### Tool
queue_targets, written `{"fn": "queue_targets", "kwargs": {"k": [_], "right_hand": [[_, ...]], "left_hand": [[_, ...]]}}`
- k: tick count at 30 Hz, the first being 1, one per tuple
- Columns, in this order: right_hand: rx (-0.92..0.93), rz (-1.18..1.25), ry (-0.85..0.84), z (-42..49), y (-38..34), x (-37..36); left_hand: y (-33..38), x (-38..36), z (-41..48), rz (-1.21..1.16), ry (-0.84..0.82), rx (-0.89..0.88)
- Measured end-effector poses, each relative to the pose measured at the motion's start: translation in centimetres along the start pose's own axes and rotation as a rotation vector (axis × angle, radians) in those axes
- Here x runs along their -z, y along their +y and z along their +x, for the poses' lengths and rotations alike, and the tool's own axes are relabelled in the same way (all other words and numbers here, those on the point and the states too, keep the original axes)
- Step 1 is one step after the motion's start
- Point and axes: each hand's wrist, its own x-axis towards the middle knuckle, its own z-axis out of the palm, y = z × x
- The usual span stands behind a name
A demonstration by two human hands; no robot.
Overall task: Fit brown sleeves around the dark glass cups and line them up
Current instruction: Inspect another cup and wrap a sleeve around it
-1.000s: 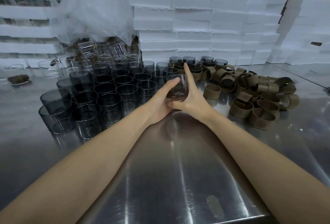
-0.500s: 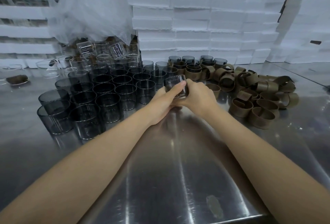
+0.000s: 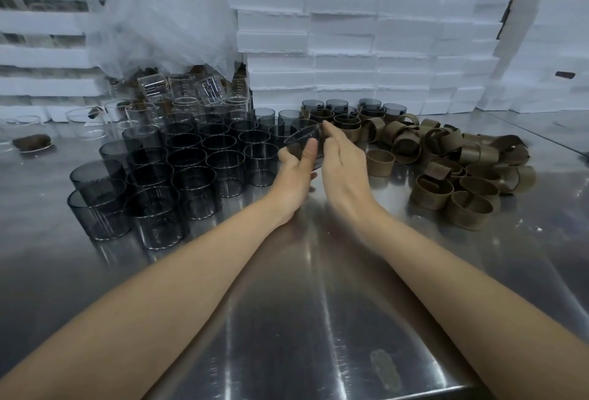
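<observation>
A dark glass cup (image 3: pixel 301 141) is held tilted above the steel table (image 3: pixel 318 304). My left hand (image 3: pixel 293 176) grips it from below, thumb up along its side. My right hand (image 3: pixel 342 160) reaches its rim from the right, fingertips pinching the far edge; the contact is blurred. Several bare dark cups (image 3: pixel 188 170) stand packed together on the left. A pile of brown sleeves (image 3: pixel 471 183) lies on the right, with one loose sleeve (image 3: pixel 381 162) upright near my right hand. Several sleeved cups (image 3: pixel 347 122) stand in rows at the back.
Clear glasses (image 3: pixel 181 106) stand behind the dark cups under crumpled plastic wrap (image 3: pixel 159 11). White foam boxes (image 3: pixel 350 33) are stacked along the back and at the right. Bare steel lies in front of my hands.
The cup has risen off the table and tipped over toward the left. My right hand has loosened from a full grip to a fingertip hold at the rim.
</observation>
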Motion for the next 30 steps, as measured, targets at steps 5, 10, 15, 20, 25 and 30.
{"fn": "queue_targets", "kwargs": {"k": [5, 10, 15, 20, 25, 30], "right_hand": [[-0.068, 0.038, 0.016, -0.9, 0.0, -1.3], [-0.152, 0.103, 0.203, -0.1, 0.9, -0.1], [-0.321, 0.394, 0.194, 1.0, 1.0, 0.9], [-0.226, 0.600, -0.032, 1.5, 1.5, 1.6], [-0.265, 0.711, -0.209, 2.2, 1.8, 0.8], [-0.070, 0.456, -0.231, 2.0, 2.9, 0.3]], "left_hand": [[-0.3, -0.3, -0.1, -0.137, -0.024, 0.018], [-0.3, -1.1, -0.4, -0.038, -0.086, 0.061], [-0.1, -0.8, -0.7, 0.284, -0.211, -0.180], [0.1, -0.8, -1.0, 0.122, -0.215, -0.241], [1.0, -0.9, -0.5, -0.263, -0.062, -0.062], [1.3, -0.6, 0.0, -0.434, 0.001, 0.020]]}}
